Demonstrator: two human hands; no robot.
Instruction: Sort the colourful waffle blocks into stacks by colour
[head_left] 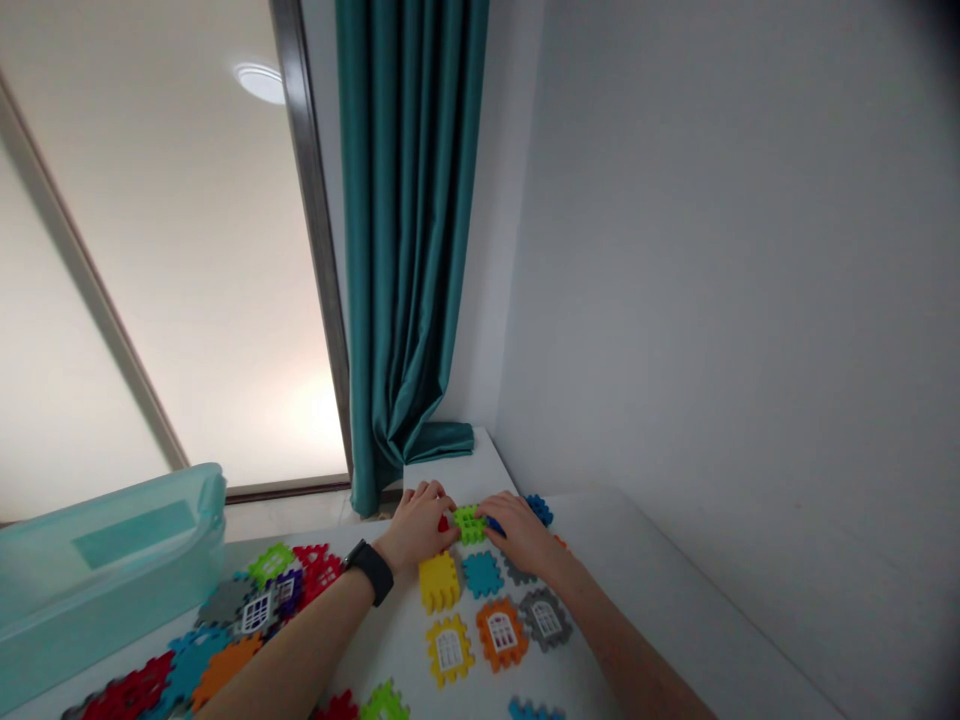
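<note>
Both my hands meet at the far side of a white table point(675, 600). My left hand point(417, 522), with a black watch point(370, 570) on its wrist, has its fingers curled on the left end of a lime green interlocking tile point(469, 523); a bit of red shows under them. My right hand point(519, 530) grips the tile's right end, where a blue piece sits beside its fingers. A blue tile point(539, 509) lies just beyond the right hand. A yellow block point(439, 582) and a teal tile point(482, 573) lie just near of the hands.
Several loose tiles lie on the table: yellow point(448, 650), orange point(501, 632) and grey point(545, 619) ones with white windows, plus a mixed pile point(247, 610) at left. A pale teal plastic bin point(105, 575) stands at the left. A teal curtain point(405, 250) hangs behind, wall at right.
</note>
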